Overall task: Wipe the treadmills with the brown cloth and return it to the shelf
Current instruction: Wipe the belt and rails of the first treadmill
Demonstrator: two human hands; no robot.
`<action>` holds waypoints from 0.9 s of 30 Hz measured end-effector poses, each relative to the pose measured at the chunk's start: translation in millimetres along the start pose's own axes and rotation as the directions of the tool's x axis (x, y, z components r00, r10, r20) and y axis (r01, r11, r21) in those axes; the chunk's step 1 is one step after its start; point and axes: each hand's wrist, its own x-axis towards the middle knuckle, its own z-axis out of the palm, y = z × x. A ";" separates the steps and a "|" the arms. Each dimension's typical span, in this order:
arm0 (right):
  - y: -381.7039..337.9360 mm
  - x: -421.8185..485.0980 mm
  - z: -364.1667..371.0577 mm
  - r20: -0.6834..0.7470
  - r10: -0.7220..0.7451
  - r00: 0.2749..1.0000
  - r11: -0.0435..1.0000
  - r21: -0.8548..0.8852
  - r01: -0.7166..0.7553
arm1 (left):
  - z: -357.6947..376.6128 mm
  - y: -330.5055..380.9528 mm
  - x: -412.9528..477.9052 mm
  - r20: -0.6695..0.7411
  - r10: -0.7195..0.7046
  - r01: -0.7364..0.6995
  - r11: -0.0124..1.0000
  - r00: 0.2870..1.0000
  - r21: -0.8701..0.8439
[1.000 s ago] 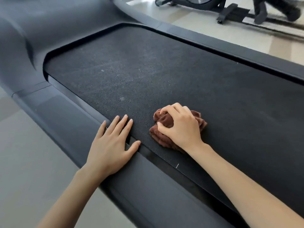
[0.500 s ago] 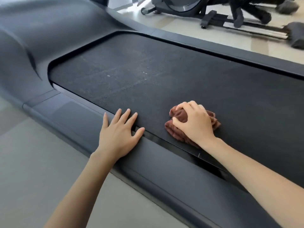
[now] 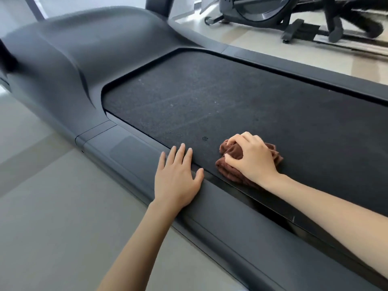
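1. Curled over the bunched brown cloth (image 3: 231, 175), the right hand (image 3: 254, 158) grips it and presses it onto the treadmill belt (image 3: 231, 97), close to the belt's near edge.
2. Just left of that grip, the left hand (image 3: 176, 181) lies flat with straight fingers on the side rail (image 3: 130, 156).
3. Over the last second I see the cloth hardly shift against the left hand; mostly my view has lifted.
4. Pale streaks beyond the grip look unwiped, so I judge wiping far from finished. No shelf is in sight.
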 end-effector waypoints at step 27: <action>57.0 137.6 15.2 0.172 -0.255 0.952 0.961 0.156 0.229 | 9.0 -25.3 93.9 0.071 -0.036 0.032 0.998 0.997 0.063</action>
